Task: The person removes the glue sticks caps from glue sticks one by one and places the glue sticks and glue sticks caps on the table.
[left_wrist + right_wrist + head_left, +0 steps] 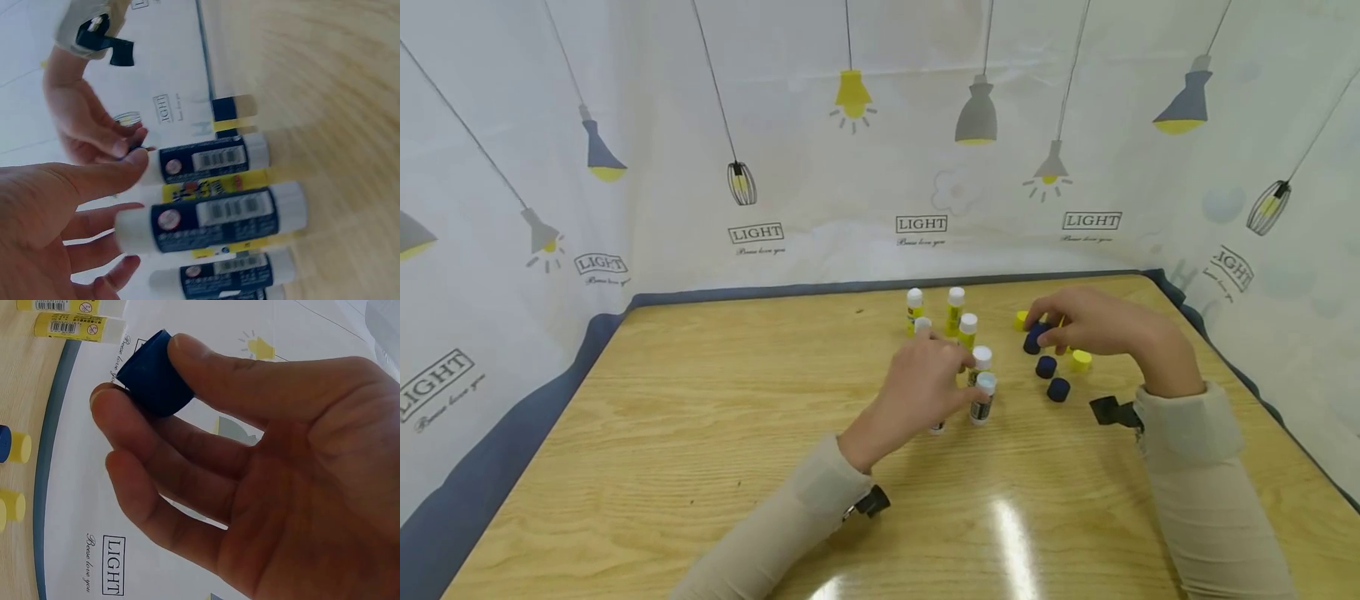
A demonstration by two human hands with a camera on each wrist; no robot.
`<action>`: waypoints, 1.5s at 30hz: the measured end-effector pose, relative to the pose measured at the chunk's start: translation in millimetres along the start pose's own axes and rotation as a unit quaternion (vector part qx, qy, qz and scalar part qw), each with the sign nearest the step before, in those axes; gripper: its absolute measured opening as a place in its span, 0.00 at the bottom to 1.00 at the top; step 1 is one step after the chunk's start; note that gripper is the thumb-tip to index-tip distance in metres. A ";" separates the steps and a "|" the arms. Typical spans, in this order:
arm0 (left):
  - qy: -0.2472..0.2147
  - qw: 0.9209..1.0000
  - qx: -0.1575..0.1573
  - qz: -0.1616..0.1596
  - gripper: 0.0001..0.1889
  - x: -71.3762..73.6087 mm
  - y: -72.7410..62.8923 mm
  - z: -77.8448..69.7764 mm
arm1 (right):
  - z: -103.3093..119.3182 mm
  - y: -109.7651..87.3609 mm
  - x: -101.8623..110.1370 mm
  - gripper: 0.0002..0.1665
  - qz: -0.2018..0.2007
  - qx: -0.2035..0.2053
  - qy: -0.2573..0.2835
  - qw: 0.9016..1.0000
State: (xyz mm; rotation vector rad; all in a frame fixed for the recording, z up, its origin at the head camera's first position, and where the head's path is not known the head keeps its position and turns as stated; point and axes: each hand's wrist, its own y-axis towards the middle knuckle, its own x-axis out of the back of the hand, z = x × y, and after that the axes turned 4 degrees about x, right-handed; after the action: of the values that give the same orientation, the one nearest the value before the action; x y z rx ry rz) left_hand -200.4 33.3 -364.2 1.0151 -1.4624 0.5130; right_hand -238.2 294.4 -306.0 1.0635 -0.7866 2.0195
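Note:
Several uncapped glue sticks (967,329) with white tops stand upright at the middle back of the wooden table (700,400). My left hand (962,375) reaches among the nearest ones. In the left wrist view its thumb touches the white end of one dark-blue-labelled stick (206,159), and its fingers spread loosely behind another stick (219,215). My right hand (1045,327) hovers to the right and pinches a dark blue cap (1036,336) between thumb and fingertips. In the right wrist view that cap (150,378) is clear of the table.
Loose caps lie under and beside my right hand: two dark blue ones (1046,367) (1058,389) and two yellow ones (1081,360) (1021,319). A white curtain (850,167) printed with lamps closes off the back and sides. The table's near half is bare wood.

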 end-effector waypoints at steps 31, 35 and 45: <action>-0.121 0.953 0.161 -0.224 0.16 82.2 -12.9 105.1 | -97.9 -4.1 -14.2 0.16 0.137 -0.223 0.117 0.958; -0.142 0.946 0.187 -0.224 0.17 84.3 -18.6 127.3 | -102.4 -1.6 -17.3 0.18 0.147 -0.234 0.105 0.955; -0.183 0.922 0.285 -0.186 0.18 74.9 -23.4 177.1 | -108.1 -4.5 -20.4 0.19 0.158 -0.261 0.104 0.947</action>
State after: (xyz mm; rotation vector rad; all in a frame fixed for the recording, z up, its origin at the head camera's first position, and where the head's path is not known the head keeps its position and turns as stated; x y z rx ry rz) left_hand -273.2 -143.0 -330.5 1.8944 -1.4151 0.4948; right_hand -272.3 373.8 -374.1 0.4344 -1.3452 1.9654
